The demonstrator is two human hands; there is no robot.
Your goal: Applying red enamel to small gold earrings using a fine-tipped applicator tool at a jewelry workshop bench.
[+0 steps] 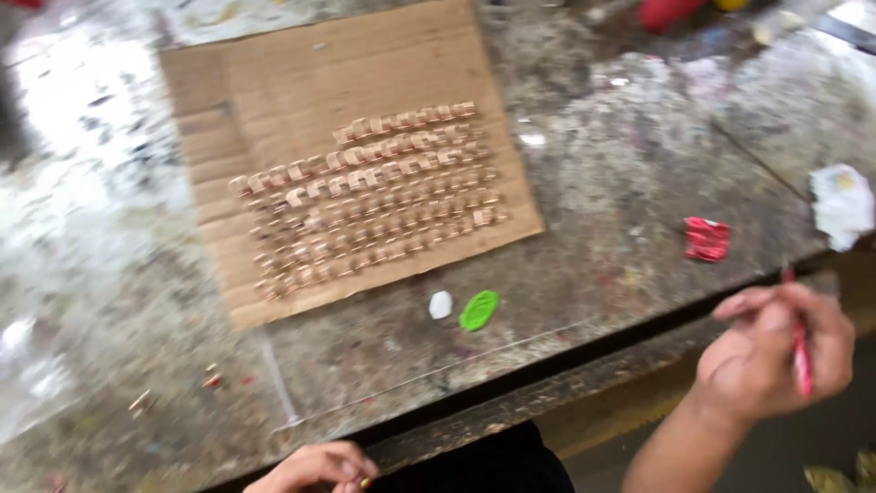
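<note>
Cardboard sheet (301, 82) carries rows of small wooden pieces (365, 196); right hand (776, 351) pinches red brush (801, 351); left hand (315, 470) grip unclear.

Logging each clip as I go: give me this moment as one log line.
right hand: holds red brush off table edge | left hand: pinches small piece at edge | cardboard: rows of small pieces | paint blobs: white, green

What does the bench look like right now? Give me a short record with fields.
surface: paint-stained bench
cardboard: flat on bench, carrying rows of small tan pieces
paint: white blob beside green blob, near front edge
red scrap: on bench, right
right hand: off the bench edge, holding a red stick
left hand: at bottom edge, pinching something small
</note>
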